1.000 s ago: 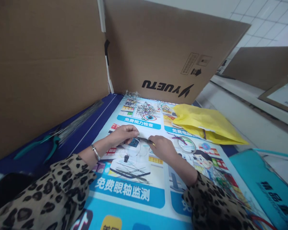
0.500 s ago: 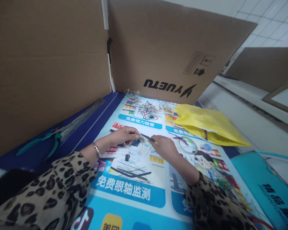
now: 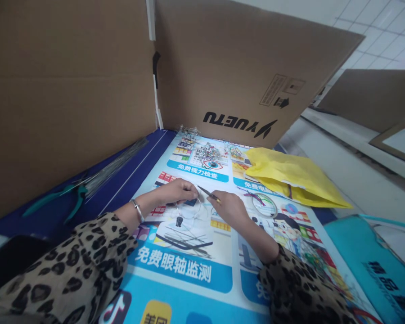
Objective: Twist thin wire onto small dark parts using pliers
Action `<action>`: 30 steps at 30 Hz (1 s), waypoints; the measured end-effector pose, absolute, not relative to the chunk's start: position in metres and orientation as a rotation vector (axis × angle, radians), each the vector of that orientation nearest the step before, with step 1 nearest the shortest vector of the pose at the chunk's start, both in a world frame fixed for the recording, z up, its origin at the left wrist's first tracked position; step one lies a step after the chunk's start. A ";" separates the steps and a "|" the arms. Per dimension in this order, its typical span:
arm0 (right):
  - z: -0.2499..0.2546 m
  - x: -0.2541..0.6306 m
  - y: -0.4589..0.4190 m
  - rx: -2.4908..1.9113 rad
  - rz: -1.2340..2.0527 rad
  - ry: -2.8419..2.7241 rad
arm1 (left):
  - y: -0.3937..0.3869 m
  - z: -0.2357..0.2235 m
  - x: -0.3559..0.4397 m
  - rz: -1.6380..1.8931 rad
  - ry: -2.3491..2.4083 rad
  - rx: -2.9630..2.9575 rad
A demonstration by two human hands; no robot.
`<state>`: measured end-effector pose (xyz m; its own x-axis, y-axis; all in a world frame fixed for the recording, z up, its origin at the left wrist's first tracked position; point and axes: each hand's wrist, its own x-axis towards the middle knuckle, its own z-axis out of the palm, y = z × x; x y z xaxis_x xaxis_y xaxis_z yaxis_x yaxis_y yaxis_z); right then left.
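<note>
Thumb and fingertips of my left hand (image 3: 179,191) are pinched together on a thin pale wire (image 3: 199,208), which curves down in a loop over the printed sheet. My right hand (image 3: 232,208) is closed around a slim dark pointed tool (image 3: 206,192) with a gold-coloured part near the fingers. Its tip points left and lies close to my left fingertips, a small gap apart. Whether it is tweezers or small scissors I cannot tell. The wire's far end is hard to follow against the print.
Teal-handled pliers (image 3: 74,204) and a bundle of straight wires (image 3: 118,164) lie left. Tangled wire pieces (image 3: 211,155) are at the back. To the right are a ring-shaped coil (image 3: 264,205), a yellow bag (image 3: 290,173) and a teal packet (image 3: 367,256). Cardboard walls (image 3: 229,67) stand behind.
The tool's tip has drawn slightly away from my left fingertips. The wire loop hangs a little differently, and my left fingers have shifted slightly.
</note>
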<state>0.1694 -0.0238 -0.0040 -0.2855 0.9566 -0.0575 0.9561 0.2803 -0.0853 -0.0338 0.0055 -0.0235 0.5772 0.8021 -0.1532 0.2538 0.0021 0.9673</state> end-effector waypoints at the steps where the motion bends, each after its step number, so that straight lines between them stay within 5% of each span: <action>1: -0.004 0.169 -0.024 -1.875 0.161 -2.507 | 0.005 -0.024 -0.033 0.548 0.922 1.542; 16: -0.006 0.176 -0.020 -1.714 0.259 -2.528 | 0.000 -0.020 -0.030 0.577 0.994 1.583; 30: -0.002 0.181 -0.028 -1.623 -0.305 -2.679 | 0.001 -0.021 -0.031 0.572 1.038 1.599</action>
<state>0.1812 -0.0281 -0.0015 -0.4682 0.8784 0.0954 0.8774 0.4494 0.1680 -0.0307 0.0009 -0.0211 0.5013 0.8519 -0.1516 0.3271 -0.0244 0.9447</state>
